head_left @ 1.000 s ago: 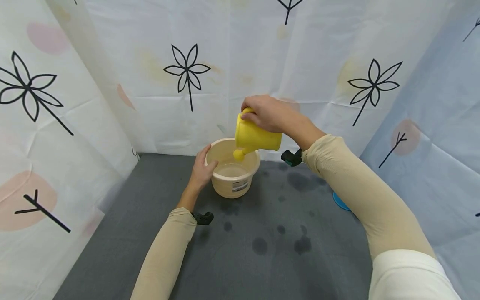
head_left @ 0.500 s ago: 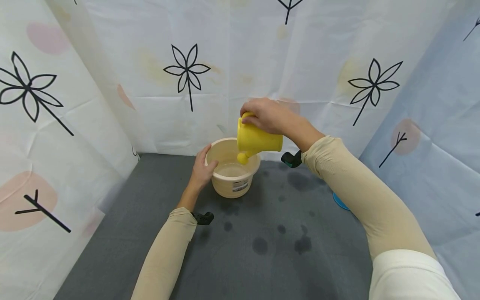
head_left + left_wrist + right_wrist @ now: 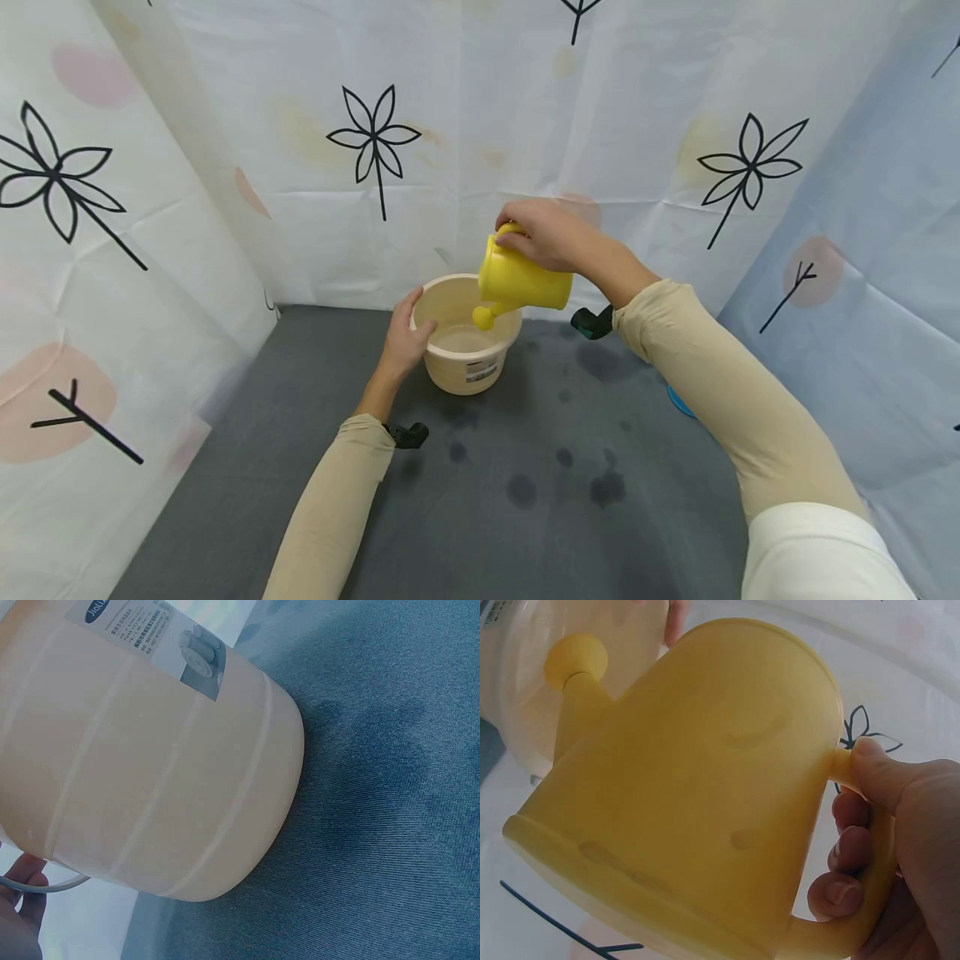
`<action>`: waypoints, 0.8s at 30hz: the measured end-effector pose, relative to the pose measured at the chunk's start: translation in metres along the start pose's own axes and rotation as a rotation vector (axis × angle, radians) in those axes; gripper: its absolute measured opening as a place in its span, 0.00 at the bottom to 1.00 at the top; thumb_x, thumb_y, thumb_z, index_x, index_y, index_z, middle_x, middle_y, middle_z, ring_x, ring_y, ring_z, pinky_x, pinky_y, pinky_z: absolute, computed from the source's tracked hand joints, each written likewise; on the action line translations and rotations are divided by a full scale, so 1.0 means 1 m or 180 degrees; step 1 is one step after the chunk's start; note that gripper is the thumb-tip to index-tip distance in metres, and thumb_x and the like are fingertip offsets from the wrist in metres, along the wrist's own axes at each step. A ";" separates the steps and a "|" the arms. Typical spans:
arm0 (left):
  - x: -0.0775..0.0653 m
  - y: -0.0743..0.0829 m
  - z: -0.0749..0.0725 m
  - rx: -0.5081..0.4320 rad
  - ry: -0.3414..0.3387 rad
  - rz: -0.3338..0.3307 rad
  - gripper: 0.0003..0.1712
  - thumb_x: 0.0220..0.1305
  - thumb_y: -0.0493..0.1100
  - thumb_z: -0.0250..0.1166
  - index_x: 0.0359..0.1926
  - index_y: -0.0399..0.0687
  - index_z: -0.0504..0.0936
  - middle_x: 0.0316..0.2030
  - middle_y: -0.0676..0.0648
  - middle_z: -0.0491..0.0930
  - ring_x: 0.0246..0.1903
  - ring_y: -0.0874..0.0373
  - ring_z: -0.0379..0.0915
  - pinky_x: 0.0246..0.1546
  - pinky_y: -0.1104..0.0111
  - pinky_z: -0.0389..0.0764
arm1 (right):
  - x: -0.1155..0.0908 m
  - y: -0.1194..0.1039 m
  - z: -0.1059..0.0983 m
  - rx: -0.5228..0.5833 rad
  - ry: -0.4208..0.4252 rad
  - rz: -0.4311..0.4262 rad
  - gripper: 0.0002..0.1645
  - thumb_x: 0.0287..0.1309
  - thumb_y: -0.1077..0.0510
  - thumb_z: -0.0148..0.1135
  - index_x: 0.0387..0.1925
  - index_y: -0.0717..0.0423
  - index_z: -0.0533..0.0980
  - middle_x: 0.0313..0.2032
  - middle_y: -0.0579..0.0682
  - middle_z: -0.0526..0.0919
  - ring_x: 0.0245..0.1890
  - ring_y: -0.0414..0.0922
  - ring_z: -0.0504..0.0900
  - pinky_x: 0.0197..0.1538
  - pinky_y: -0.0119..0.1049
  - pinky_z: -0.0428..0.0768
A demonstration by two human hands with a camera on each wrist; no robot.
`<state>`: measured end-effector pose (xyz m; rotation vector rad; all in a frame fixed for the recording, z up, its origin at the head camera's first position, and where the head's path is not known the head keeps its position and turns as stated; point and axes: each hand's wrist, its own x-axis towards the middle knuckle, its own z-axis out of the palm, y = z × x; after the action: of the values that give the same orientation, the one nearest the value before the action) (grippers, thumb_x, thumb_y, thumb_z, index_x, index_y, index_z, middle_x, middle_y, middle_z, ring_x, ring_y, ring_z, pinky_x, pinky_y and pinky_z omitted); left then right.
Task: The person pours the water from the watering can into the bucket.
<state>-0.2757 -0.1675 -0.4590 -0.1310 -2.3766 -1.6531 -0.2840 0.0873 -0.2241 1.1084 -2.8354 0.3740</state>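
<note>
A cream plastic bucket (image 3: 463, 377) with a printed label stands on the dark cloth in the head view. My left hand (image 3: 403, 343) grips its left rim, thumb over the edge and fingers around the outer side. My right hand (image 3: 553, 237) holds a yellow watering can (image 3: 527, 282) by its handle, tipped on its side over the bucket's right rim. The can's round sprinkler head (image 3: 483, 317) points down into the bucket's opening. In the right wrist view, fingers curl round the can's handle (image 3: 883, 855). The left wrist view shows the bucket's side (image 3: 161, 769) close up.
Dark wet spots (image 3: 606, 488) dot the grey cloth (image 3: 465, 533) in front of the bucket. Part of a blue round thing (image 3: 680, 402) shows beside the right sleeve. White patterned curtains (image 3: 255, 125) close off the back and both sides.
My right hand has lowered the watering can a little and shifted it slightly to the right, its base now tipping lower. The left hand and the bucket have stayed in place.
</note>
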 end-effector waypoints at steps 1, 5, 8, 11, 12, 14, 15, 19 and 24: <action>0.000 0.000 -0.001 0.0001 0.0009 0.0011 0.40 0.67 0.40 0.59 0.79 0.47 0.59 0.76 0.37 0.57 0.76 0.40 0.55 0.76 0.48 0.60 | -0.001 0.001 0.000 0.0025 0.0026 0.0014 0.19 0.73 0.52 0.58 0.56 0.59 0.76 0.54 0.56 0.82 0.53 0.53 0.79 0.61 0.48 0.77; 0.001 -0.001 -0.001 0.0059 0.0003 -0.0002 0.40 0.67 0.41 0.59 0.79 0.48 0.59 0.76 0.38 0.57 0.76 0.41 0.56 0.77 0.49 0.60 | -0.008 0.008 0.003 0.0070 0.0143 0.0040 0.19 0.73 0.52 0.59 0.57 0.60 0.76 0.54 0.57 0.83 0.52 0.53 0.80 0.61 0.48 0.77; 0.001 -0.001 -0.001 0.0085 0.0010 -0.0025 0.40 0.67 0.41 0.60 0.79 0.49 0.60 0.76 0.38 0.58 0.76 0.41 0.56 0.77 0.49 0.60 | -0.012 0.013 0.006 0.0092 0.0262 0.0066 0.19 0.73 0.52 0.59 0.56 0.60 0.77 0.54 0.57 0.83 0.50 0.53 0.80 0.58 0.47 0.78; 0.001 0.000 -0.002 0.0096 0.0017 -0.0018 0.40 0.67 0.41 0.59 0.79 0.49 0.60 0.76 0.38 0.58 0.76 0.41 0.56 0.76 0.49 0.61 | -0.018 0.018 0.008 0.0188 0.0401 0.0114 0.18 0.73 0.53 0.58 0.55 0.61 0.77 0.52 0.58 0.84 0.47 0.53 0.79 0.54 0.46 0.78; 0.001 0.000 -0.002 0.0100 0.0012 -0.0017 0.40 0.67 0.42 0.59 0.79 0.49 0.60 0.76 0.38 0.58 0.76 0.41 0.56 0.76 0.48 0.61 | -0.021 0.020 0.009 0.0206 0.0471 0.0111 0.18 0.73 0.54 0.58 0.55 0.62 0.78 0.52 0.58 0.84 0.46 0.53 0.79 0.52 0.46 0.78; 0.001 0.001 -0.002 0.0126 0.0009 -0.0017 0.40 0.67 0.42 0.59 0.79 0.49 0.60 0.76 0.38 0.58 0.75 0.41 0.56 0.76 0.49 0.61 | -0.026 0.024 0.012 0.0298 0.0625 0.0080 0.17 0.73 0.55 0.58 0.54 0.63 0.79 0.51 0.59 0.84 0.45 0.53 0.78 0.50 0.45 0.77; 0.001 0.001 -0.002 0.0133 0.0001 -0.0021 0.40 0.68 0.42 0.59 0.79 0.49 0.60 0.76 0.38 0.58 0.76 0.41 0.56 0.76 0.49 0.60 | -0.028 0.027 0.014 0.0329 0.0737 0.0011 0.16 0.72 0.56 0.58 0.52 0.64 0.79 0.49 0.59 0.85 0.44 0.53 0.77 0.49 0.44 0.75; 0.000 0.001 -0.002 0.0164 -0.0014 -0.0045 0.40 0.68 0.43 0.59 0.79 0.50 0.59 0.77 0.38 0.57 0.76 0.41 0.56 0.76 0.48 0.60 | -0.036 0.036 0.025 0.0469 0.1113 -0.0228 0.11 0.71 0.60 0.59 0.46 0.64 0.81 0.42 0.59 0.84 0.39 0.51 0.75 0.45 0.40 0.72; -0.001 0.002 -0.001 0.0130 0.0004 -0.0065 0.41 0.67 0.43 0.59 0.79 0.50 0.59 0.76 0.38 0.58 0.75 0.40 0.57 0.76 0.48 0.62 | -0.050 0.041 0.035 0.0744 0.1122 0.0092 0.13 0.73 0.57 0.57 0.49 0.63 0.80 0.42 0.58 0.83 0.37 0.50 0.77 0.45 0.42 0.77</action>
<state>-0.2741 -0.1677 -0.4568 -0.0988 -2.4169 -1.6119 -0.2742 0.1400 -0.2740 0.9250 -2.5442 0.8311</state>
